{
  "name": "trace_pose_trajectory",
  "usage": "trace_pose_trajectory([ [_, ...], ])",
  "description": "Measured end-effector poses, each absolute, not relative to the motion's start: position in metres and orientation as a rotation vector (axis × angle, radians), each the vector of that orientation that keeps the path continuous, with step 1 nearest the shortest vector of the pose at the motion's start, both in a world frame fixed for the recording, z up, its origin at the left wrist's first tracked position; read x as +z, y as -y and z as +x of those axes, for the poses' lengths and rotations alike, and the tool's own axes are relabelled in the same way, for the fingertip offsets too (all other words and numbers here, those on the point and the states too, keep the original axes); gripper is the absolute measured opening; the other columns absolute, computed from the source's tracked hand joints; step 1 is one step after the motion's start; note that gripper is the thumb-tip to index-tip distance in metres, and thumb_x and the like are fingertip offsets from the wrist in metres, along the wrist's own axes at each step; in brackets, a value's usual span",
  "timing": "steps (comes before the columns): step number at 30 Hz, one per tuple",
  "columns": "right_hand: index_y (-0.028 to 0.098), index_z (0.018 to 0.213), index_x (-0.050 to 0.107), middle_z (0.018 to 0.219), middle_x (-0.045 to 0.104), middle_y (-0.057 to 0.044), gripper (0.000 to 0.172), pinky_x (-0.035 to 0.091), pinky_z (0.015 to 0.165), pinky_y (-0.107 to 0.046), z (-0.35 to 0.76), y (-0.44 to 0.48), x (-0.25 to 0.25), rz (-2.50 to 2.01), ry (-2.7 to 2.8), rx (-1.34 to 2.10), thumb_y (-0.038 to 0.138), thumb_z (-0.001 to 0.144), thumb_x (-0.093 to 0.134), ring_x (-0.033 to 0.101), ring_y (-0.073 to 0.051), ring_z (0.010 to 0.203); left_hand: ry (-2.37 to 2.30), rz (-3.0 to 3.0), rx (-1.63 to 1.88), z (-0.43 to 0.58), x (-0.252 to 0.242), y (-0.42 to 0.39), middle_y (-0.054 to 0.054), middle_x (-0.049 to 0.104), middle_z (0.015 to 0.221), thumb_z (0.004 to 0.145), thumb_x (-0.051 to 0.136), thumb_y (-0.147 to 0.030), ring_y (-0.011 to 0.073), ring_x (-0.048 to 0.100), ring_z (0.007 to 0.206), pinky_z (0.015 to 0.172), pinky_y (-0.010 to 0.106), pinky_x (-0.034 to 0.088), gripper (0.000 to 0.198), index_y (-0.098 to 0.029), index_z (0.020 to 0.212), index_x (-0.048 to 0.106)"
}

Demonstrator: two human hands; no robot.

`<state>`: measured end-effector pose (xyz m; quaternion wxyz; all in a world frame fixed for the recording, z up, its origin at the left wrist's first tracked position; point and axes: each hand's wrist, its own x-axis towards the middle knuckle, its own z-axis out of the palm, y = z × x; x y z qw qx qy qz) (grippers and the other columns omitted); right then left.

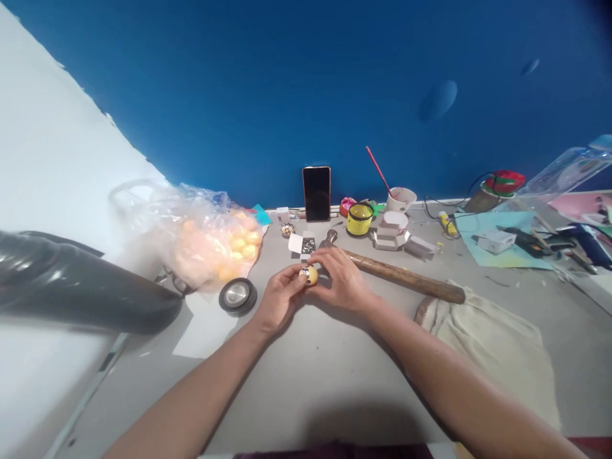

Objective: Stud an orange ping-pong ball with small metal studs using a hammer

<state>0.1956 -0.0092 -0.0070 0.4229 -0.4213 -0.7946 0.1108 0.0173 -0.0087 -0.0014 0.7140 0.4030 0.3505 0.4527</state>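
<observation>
Both my hands meet at the middle of the grey table (pixel 306 376) around a small yellow ball (pixel 310 275) with a dark-and-silver spot on it. My left hand (pixel 280 298) pinches the ball from the left, fingers closed on it. My right hand (pixel 340 278) curls over it from the right, fingertips touching its top. A wooden-handled hammer (pixel 406 280) lies just behind my right hand, its head by a small open white box (pixel 303 245) of metal bits.
A clear bag of yellow balls (pixel 210 245) sits at left, a round metal lid (pixel 238 295) beside it. A phone (pixel 316 193) leans on the blue wall. A yellow cup (pixel 359 218), white cup, small boxes and tools lie at the back right. A cloth (pixel 492 344) lies right.
</observation>
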Motion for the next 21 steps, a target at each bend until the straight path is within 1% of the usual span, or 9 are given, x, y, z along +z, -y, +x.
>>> trace_pose_trajectory([
  [2, 0.022, 0.119, 0.061, 0.120, 0.067, -0.012, 0.048, 0.049, 0.097, -0.047, 0.198, 0.009, -0.005, -1.028, 1.987, 0.311, 0.040, 0.079, 0.080, 0.060, -0.031, 0.112, -0.746, 0.824, 0.964, 0.016, 0.000, 0.007, 0.006, 0.070, 0.082, 0.078, 0.083, -0.041, 0.0145, 0.064, 0.073, 0.069, 0.026, 0.052, 0.035, -0.011, 0.093, 0.074],
  [4, 0.022, 0.119, 0.062, 0.120, 0.067, -0.012, 0.050, 0.049, 0.097, -0.047, 0.201, 0.008, -0.003, -1.001, 1.978, 0.332, 0.046, 0.079, 0.080, 0.060, -0.030, 0.112, -0.777, 0.853, 0.967, 0.014, 0.002, 0.007, 0.007, 0.069, 0.081, 0.081, 0.079, -0.045, 0.0155, 0.063, 0.071, 0.067, 0.028, 0.053, 0.036, -0.012, 0.092, 0.072],
  [8, 0.021, 0.110, 0.064, 0.112, 0.070, -0.011, 0.026, 0.049, 0.096, -0.044, 0.208, 0.002, -0.002, -1.045, 1.852, 0.276, 0.035, 0.089, 0.070, 0.062, -0.028, 0.109, -1.057, 1.334, 1.078, 0.008, 0.002, 0.007, 0.005, 0.069, 0.092, 0.084, 0.075, -0.036, 0.0178, 0.064, 0.078, 0.078, 0.034, 0.054, 0.035, -0.019, 0.114, 0.066],
  [10, 0.021, 0.102, 0.065, 0.106, 0.071, -0.011, 0.013, 0.049, 0.095, -0.043, 0.213, -0.003, -0.005, -1.131, 1.746, 0.218, 0.027, 0.091, 0.063, 0.063, -0.027, 0.104, -1.172, 1.713, 1.118, 0.006, 0.000, 0.006, 0.007, 0.067, 0.105, 0.083, 0.074, -0.028, 0.0214, 0.064, 0.093, 0.090, 0.038, 0.052, 0.032, -0.020, 0.113, 0.067],
  [12, 0.022, 0.097, 0.065, 0.102, 0.071, -0.010, 0.008, 0.050, 0.094, -0.043, 0.217, -0.007, -0.007, -1.192, 1.685, 0.181, 0.023, 0.092, 0.060, 0.064, -0.027, 0.101, -1.199, 2.000, 1.075, 0.005, -0.002, 0.005, 0.008, 0.064, 0.105, 0.081, 0.072, -0.024, 0.0247, 0.063, 0.101, 0.096, 0.042, 0.049, 0.029, -0.020, 0.110, 0.069],
  [14, 0.022, 0.095, 0.065, 0.100, 0.071, -0.009, 0.008, 0.050, 0.094, -0.043, 0.220, -0.009, -0.008, -1.210, 1.666, 0.165, 0.023, 0.092, 0.058, 0.064, -0.027, 0.101, -1.234, 2.113, 1.065, 0.003, -0.003, 0.004, 0.008, 0.062, 0.106, 0.081, 0.070, -0.024, 0.0258, 0.061, 0.102, 0.097, 0.044, 0.049, 0.036, -0.021, 0.118, 0.068],
  [17, 0.022, 0.093, 0.066, 0.100, 0.072, -0.009, 0.008, 0.050, 0.093, -0.044, 0.224, -0.011, -0.007, -1.204, 1.659, 0.155, 0.022, 0.091, 0.058, 0.064, -0.026, 0.099, -1.275, 1.927, 1.222, 0.000, -0.001, 0.002, 0.009, 0.062, 0.113, 0.088, 0.064, -0.030, 0.0245, 0.060, 0.107, 0.096, 0.040, 0.050, 0.038, -0.021, 0.125, 0.063],
  [19, 0.022, 0.091, 0.067, 0.098, 0.072, -0.009, 0.009, 0.050, 0.093, -0.043, 0.226, -0.012, -0.006, -1.197, 1.658, 0.142, 0.021, 0.091, 0.058, 0.064, -0.026, 0.098, -1.320, 1.662, 1.380, -0.003, -0.001, -0.003, 0.008, 0.064, 0.110, 0.097, 0.051, -0.034, 0.0214, 0.062, 0.102, 0.093, 0.036, 0.052, 0.031, -0.020, 0.121, 0.064],
  [21, 0.022, 0.089, 0.067, 0.098, 0.073, -0.009, 0.009, 0.050, 0.093, -0.043, 0.227, -0.013, -0.006, -1.205, 1.649, 0.129, 0.020, 0.090, 0.058, 0.064, -0.026, 0.097, -1.316, 1.478, 1.505, -0.006, -0.003, -0.008, 0.008, 0.064, 0.110, 0.099, 0.046, -0.036, 0.0207, 0.061, 0.103, 0.088, 0.033, 0.053, 0.030, -0.020, 0.115, 0.065],
])
